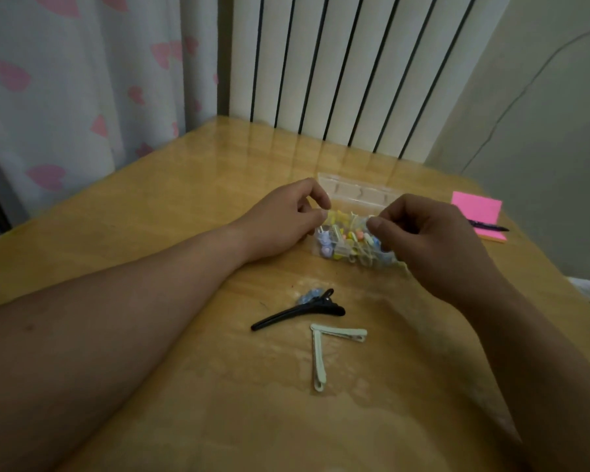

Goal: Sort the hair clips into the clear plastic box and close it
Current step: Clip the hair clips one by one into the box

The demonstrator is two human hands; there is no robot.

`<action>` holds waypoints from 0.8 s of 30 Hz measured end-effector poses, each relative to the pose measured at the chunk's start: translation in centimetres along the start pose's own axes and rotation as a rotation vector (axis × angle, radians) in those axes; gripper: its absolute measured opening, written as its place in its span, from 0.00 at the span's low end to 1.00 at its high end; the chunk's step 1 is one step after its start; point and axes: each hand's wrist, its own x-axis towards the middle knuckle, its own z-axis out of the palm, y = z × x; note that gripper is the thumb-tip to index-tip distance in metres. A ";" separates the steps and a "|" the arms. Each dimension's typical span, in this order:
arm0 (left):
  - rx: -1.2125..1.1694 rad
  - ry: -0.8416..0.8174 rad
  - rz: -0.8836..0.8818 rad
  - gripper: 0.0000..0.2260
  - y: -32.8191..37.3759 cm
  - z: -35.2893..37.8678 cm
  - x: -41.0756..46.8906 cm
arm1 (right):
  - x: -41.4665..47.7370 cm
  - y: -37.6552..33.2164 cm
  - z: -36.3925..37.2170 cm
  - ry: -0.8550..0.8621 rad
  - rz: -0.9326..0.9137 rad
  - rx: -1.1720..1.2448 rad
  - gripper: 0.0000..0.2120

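Left hand point(286, 216): fingers curled and pinched at the left end of the clear plastic box point(355, 240); whether it grips the rim or a clip, I cannot tell.
Right hand point(433, 240): thumb and forefinger nearly closed over the box's right end; what they hold, if anything, is hidden.
Mint clips point(324, 349): two pale green flat clips, touching at one end in a V, nearest on the wooden table point(150, 212).
Black clip point(297, 311): long duckbill clip, just beyond the mint pair, beside a small blue clip point(309, 296).
Box: mid-table between the hands, crowded with small pastel clips; lid point(355, 190) open, lying back on the far side.
Doing it well: probably steady the box with one hand, lay the long clips lengthwise, so that the lid can shut flat.
Pink sticky notes point(477, 212): far right, a pen point(487, 226) lying across them.
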 end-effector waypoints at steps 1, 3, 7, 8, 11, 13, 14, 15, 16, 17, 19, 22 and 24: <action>0.007 0.000 0.003 0.04 0.1 0.0 -0.1 | -0.2 -0.4 -0.6 -0.136 -0.011 0.011 0.12; 0.025 0.002 0.008 0.04 0.3 0.0 -0.1 | -0.4 -1.1 -1.5 -0.422 -0.012 0.007 0.18; 0.045 0.001 0.009 0.05 0.5 -0.1 -0.2 | -0.6 -1.4 -1.7 -0.772 0.018 -0.117 0.12; 0.046 0.001 0.009 0.06 0.5 -0.1 -0.2 | -0.7 -1.5 -1.5 -0.801 0.014 -0.137 0.12; 0.045 0.001 0.013 0.05 0.4 -0.1 -0.1 | -0.9 -1.7 -1.1 -0.800 0.017 -0.159 0.11; 0.042 0.000 0.011 0.05 0.2 -0.1 -0.1 | -1.0 -1.9 -0.9 -0.820 0.023 -0.197 0.13; 0.041 0.000 0.010 0.05 0.2 -0.1 0.0 | -1.1 -2.0 -0.8 -0.836 0.023 -0.215 0.14; 0.041 0.000 0.009 0.05 0.1 -0.1 0.0 | -1.1 -2.0 -0.7 -0.851 0.023 -0.235 0.15; 0.041 0.000 0.008 0.05 0.1 -0.1 0.0 | -1.2 -2.1 -0.6 -0.861 0.023 -0.259 0.14; 0.040 0.000 0.008 0.05 0.1 -0.1 0.0 | -1.2 -2.1 -0.5 -0.868 0.018 -0.282 0.12; 0.039 -0.001 0.007 0.04 0.0 -0.1 0.0 | -1.1 -2.1 -0.6 -0.881 0.005 -0.303 0.08; 0.040 -0.001 0.009 0.04 0.0 -0.1 0.1 | -1.0 -1.9 -1.3 -0.913 0.004 -0.293 0.04; 0.042 0.001 0.013 0.04 0.0 -0.1 0.1 | -1.0 -1.6 -1.9 -0.924 -0.001 -0.285 0.03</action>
